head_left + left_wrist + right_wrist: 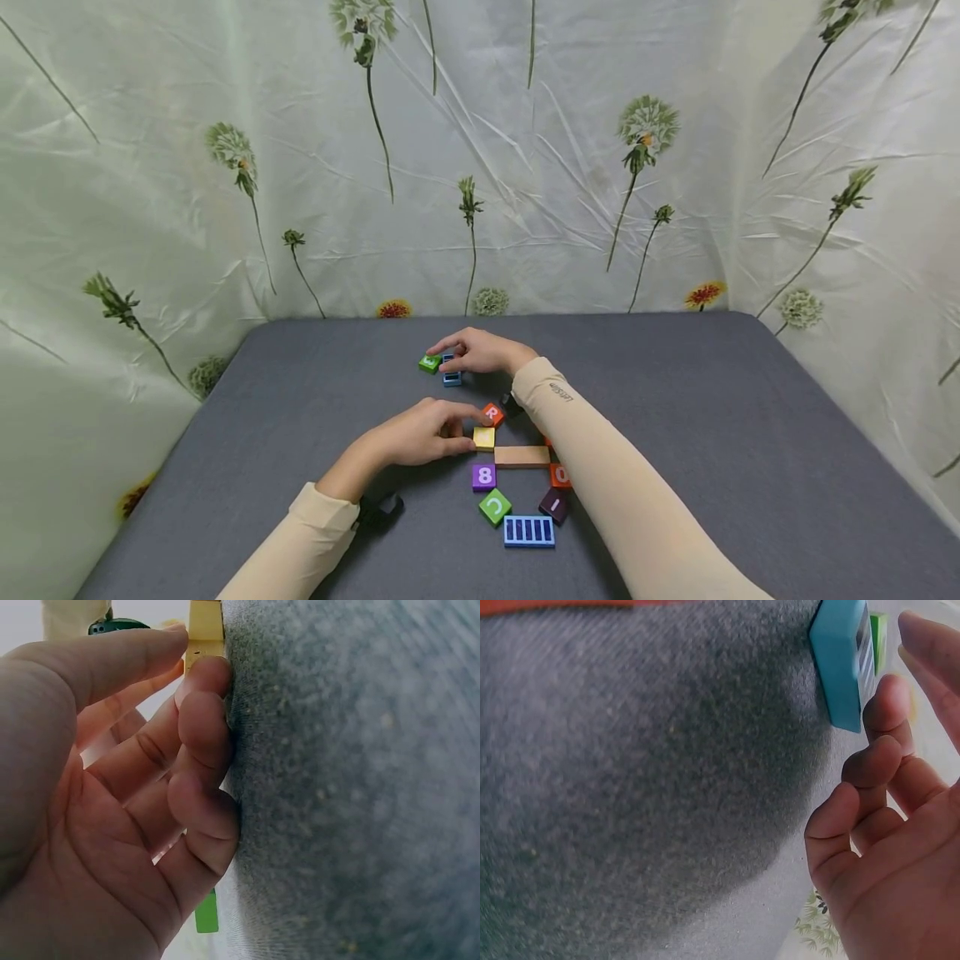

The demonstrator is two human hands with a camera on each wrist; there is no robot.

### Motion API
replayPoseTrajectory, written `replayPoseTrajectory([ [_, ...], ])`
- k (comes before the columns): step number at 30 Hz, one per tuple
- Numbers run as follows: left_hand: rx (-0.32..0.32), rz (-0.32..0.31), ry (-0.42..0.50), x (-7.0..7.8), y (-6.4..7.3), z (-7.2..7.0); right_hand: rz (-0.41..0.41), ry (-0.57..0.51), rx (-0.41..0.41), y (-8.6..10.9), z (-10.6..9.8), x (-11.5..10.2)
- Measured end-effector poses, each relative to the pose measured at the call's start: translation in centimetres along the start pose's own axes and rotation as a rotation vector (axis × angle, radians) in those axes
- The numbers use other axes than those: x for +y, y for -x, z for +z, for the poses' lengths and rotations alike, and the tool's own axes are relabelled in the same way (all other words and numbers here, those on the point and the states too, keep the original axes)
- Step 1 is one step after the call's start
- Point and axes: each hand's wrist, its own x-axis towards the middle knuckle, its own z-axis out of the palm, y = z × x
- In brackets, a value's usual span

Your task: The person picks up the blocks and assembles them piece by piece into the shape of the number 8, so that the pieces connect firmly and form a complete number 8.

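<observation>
My left hand (423, 432) reaches in from the left, its thumb against the yellow tile (483, 439) and its index finger at that tile's far side, by the red R tile (492, 414). Its other fingers curl down to the cloth in the left wrist view. Farther back, my right hand (480, 350) spreads its index finger and thumb beside a green tile (429, 363) and a blue slotted block (452, 379). The hand partly hides the blue block. In the right wrist view nothing sits in the palm.
A tan plank (522, 457) lies before the yellow tile. Around it are a purple 8 tile (483, 477), a red-orange 0 tile (559, 476), a green tile (495, 507), a dark tile (553, 505) and another blue slotted block (529, 532). My right forearm covers some pieces. A flowered curtain hangs behind.
</observation>
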Motion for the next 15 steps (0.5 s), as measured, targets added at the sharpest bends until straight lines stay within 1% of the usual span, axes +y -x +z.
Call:
replayPoseTrajectory([
  [5,0.003,0.003,0.010,-0.11,0.04,0.00,0.003,0.032,-0.015,-0.25,0.24,-0.12],
  [15,0.010,0.013,0.019,-0.14,0.01,0.06,0.048,0.130,0.009,-0.44,0.39,0.03],
])
